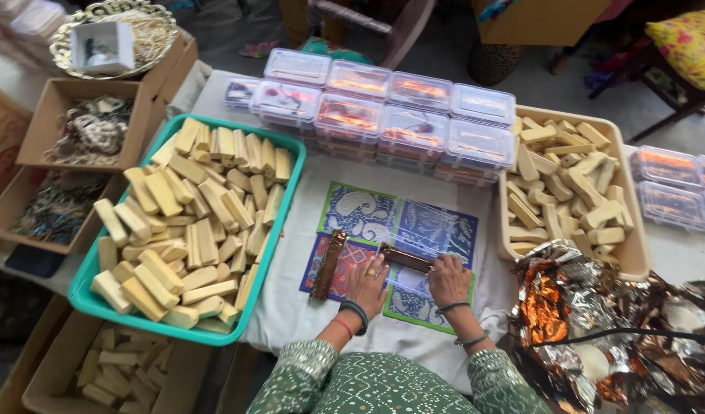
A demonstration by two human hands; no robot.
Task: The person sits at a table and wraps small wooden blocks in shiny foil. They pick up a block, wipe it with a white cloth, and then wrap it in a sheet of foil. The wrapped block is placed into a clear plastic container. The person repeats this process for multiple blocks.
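Head view is showing both hands pressing down on a brown wrapped block (404,257) that is lying on the patterned blue cloth (437,226) in front of the person. The left hand (369,282) is resting flat at the block's near-left end, fingers stretched out and together, not curled around anything. The right hand (449,277) is covering the block's right end, fingers bent over it — whether they are pinching the wrapping I cannot tell. The block's long axis is running left to right, tilting slightly downward toward the right, so it is spanning the gap between the two hands, with each hand touching one end.

Just left of the left hand, apart from it, a second brown block (328,265) is lying nearly lengthwise away from the person. A green tray (84,295) of pale wooden pieces (188,222) is sitting further left — crumpled foil (567,299) is bunching up on the right.
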